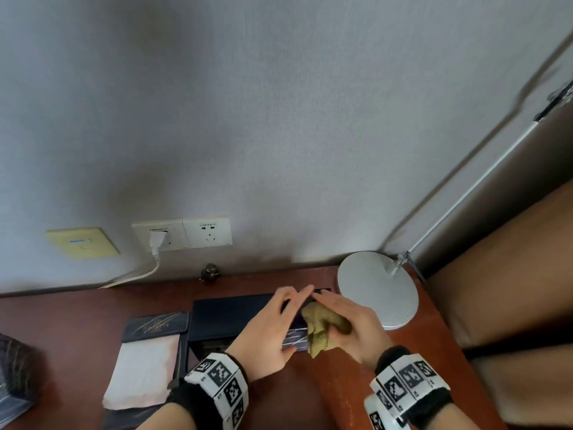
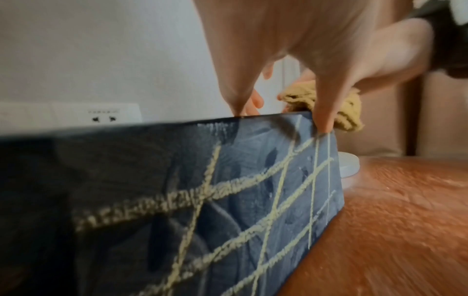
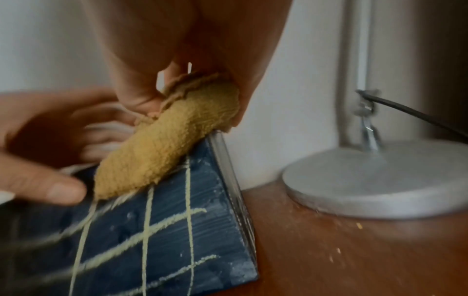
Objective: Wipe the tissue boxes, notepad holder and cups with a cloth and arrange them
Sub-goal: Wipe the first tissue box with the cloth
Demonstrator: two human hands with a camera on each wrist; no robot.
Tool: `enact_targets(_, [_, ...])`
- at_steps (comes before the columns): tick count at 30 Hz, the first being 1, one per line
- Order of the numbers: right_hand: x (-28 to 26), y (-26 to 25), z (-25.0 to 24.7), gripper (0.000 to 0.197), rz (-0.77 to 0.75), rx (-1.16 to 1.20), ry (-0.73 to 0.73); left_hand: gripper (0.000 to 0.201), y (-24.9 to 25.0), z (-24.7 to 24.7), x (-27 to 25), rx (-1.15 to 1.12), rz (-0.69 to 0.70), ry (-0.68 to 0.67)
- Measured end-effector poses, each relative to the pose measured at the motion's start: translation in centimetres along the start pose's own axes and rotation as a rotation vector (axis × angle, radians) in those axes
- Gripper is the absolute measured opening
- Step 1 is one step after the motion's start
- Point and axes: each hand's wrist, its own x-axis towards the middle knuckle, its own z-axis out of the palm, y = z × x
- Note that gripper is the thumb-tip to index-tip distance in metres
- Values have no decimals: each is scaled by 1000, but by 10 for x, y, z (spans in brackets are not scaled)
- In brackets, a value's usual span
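A dark blue tissue box (image 1: 229, 315) with pale gold line patterns (image 2: 177, 200) stands on the reddish wooden table (image 1: 77, 321). My left hand (image 1: 276, 321) lies across its top, fingers straight, thumb against the near face. My right hand (image 1: 347, 321) grips a bunched mustard cloth (image 1: 321, 325) and presses it onto the box's right end, at the top corner (image 3: 172, 136). White tissue (image 3: 108, 130) shows under the left fingers. Left of the box lies a dark notepad holder (image 1: 155, 327) with pale paper (image 1: 142, 370). No cups are in view.
A round grey lamp base (image 1: 378, 290) stands just right of the box, its pole rising along the wall. Wall sockets (image 1: 183, 234) hold a white plug, and a small black plug (image 1: 209, 271) sits at the table's back. A dark patterned object (image 1: 15, 367) is at far left. Brown upholstery (image 1: 496, 274) borders the right.
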Motion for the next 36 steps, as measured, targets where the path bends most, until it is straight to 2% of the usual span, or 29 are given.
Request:
enact_targets(2, [-3, 4, -10, 56, 175, 113, 88, 91, 0, -4, 5, 48, -64, 21])
enact_targets(4, [-5, 12, -20, 50, 289, 120, 71, 87, 0, -4, 12, 156, -86, -13])
enact_targets(7, [-6, 21, -28, 42, 378, 75, 59, 91, 0, 0, 26, 271, -167, -62])
enact_targets(11, [-6, 29, -31, 40, 450, 123, 141, 100, -1, -1, 37, 181, -263, -81])
enact_targets(18, [3, 33, -55, 34, 486, 285, 333, 103, -5, -39, 23, -232, -251, 81])
enact_targets(22, [11, 36, -62, 30, 527, 422, 414, 93, -11, -63, 16, -435, -217, 170])
enact_targets(26, [14, 34, -57, 32, 543, 564, 407, 86, -20, -74, 9, -581, -228, 198])
enact_targets(32, [19, 17, -51, 35, 504, 748, 392, 96, -24, -72, 3, -709, -257, 208])
enact_targets(36, [31, -5, -56, 39, 412, 928, 377, 103, -24, -66, -1, -818, -265, 174])
